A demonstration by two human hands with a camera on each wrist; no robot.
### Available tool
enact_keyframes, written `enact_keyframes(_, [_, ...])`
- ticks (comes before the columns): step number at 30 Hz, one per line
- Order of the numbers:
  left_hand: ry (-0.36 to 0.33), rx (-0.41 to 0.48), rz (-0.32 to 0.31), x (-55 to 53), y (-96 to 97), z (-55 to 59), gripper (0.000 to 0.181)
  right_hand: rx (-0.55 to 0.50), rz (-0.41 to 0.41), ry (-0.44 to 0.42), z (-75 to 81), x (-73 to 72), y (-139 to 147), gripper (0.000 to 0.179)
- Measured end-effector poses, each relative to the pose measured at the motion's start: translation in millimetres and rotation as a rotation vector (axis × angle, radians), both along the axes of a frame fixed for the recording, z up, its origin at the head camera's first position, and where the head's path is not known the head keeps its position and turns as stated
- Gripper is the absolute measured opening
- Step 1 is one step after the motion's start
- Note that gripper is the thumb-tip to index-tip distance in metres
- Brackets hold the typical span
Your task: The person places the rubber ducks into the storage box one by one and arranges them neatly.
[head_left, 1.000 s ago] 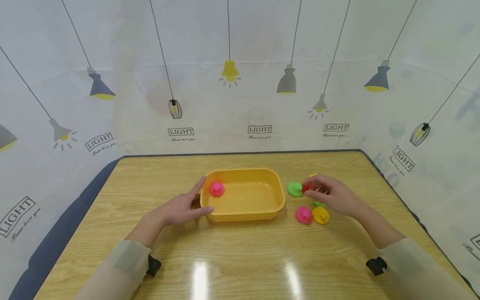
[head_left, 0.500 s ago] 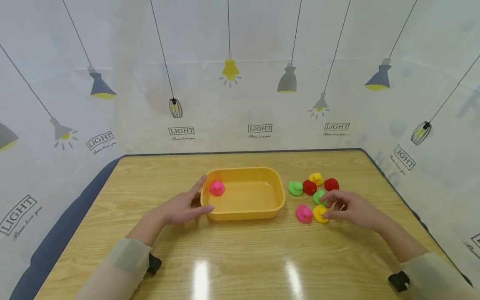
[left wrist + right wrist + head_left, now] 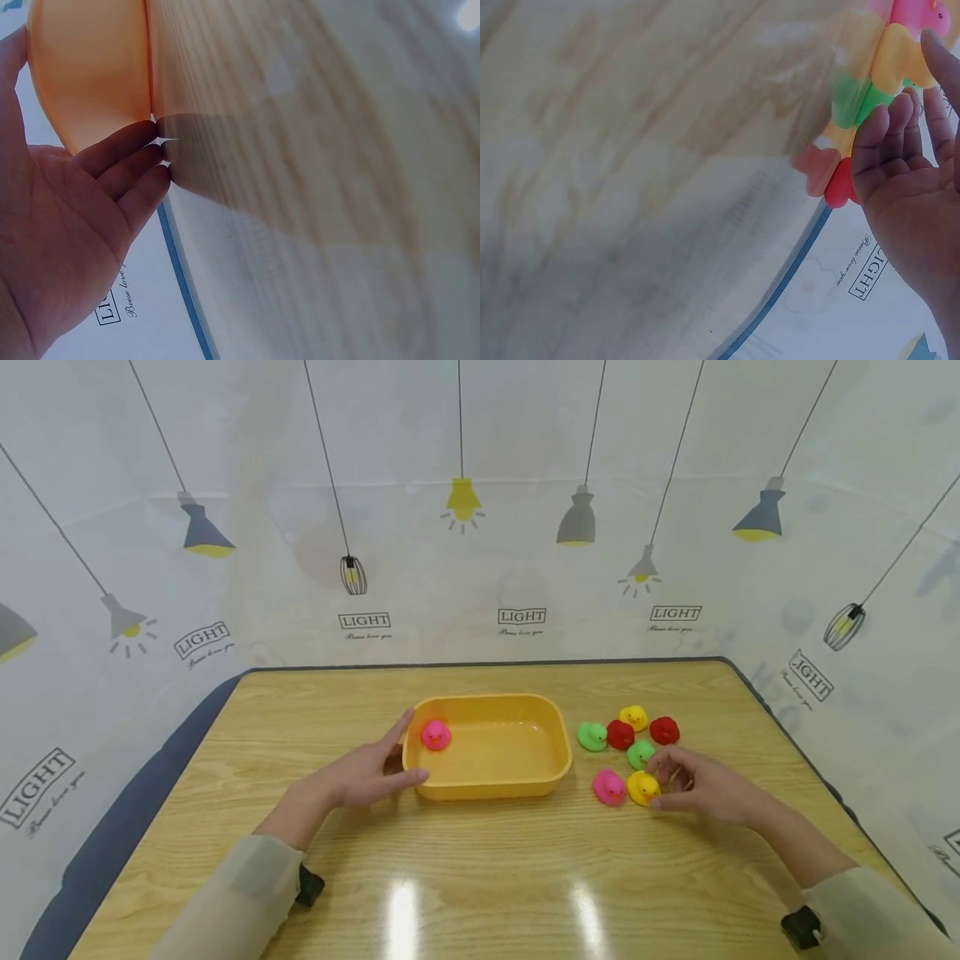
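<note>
An orange-yellow plastic tub (image 3: 491,792) sits mid-table, with a pink rubber duck (image 3: 436,736) inside at its left end. My left hand (image 3: 367,774) rests against the tub's left end, thumb at the front rim and index finger at the back; the left wrist view shows the other fingers (image 3: 135,176) fairly straight. Beside a yellow rubber duck (image 3: 642,788), my right hand (image 3: 705,785) has its thumb and fingertips right at the duck's right side, fingers loosely bent and apart. A pink duck (image 3: 609,787) lies just left of that one, and a green duck (image 3: 641,754) behind it.
Farther back in the group stand another green duck (image 3: 592,737), a red duck (image 3: 620,735), a second yellow duck (image 3: 633,718) and a second red duck (image 3: 664,730). All are right of the tub on the wooden table (image 3: 480,868). A lamp-patterned white cloth (image 3: 420,527) hangs behind.
My right hand has moved right and toward me, from over the red duck to the front yellow duck, uncovering the rear ducks. My left hand has stayed at the tub.
</note>
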State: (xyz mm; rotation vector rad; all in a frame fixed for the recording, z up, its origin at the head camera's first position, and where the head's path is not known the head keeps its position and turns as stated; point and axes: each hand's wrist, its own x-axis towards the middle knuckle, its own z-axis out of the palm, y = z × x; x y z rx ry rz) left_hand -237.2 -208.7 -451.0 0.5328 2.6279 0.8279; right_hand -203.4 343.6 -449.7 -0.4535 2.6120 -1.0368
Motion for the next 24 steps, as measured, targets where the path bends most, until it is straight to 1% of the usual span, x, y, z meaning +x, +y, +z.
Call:
enact_keyframes(8, [0.008, -0.007, -0.006, 0.8, -1.0, -0.7, 0.113, -0.016, -0.002, -0.030, -3.1, -0.2, -3.0, 0.044])
enact_keyframes(11, [-0.004, 0.003, 0.001, 0.8, -0.3, -0.4, 0.114, -0.009, -0.011, -0.035, -3.9, -0.9, -3.2, 0.043])
enact_keyframes(18, [-0.018, 0.006, 0.011, 0.6, -0.3, -0.3, 0.113, 0.001, -0.007, -0.031, -5.6, -2.0, -3.0, 0.042])
enact_keyframes(24, [-0.017, 0.001, 0.010, 0.5, -1.0, -0.7, 0.113, -0.004, 0.000, -0.025, -4.8, -1.0, -3.3, 0.041])
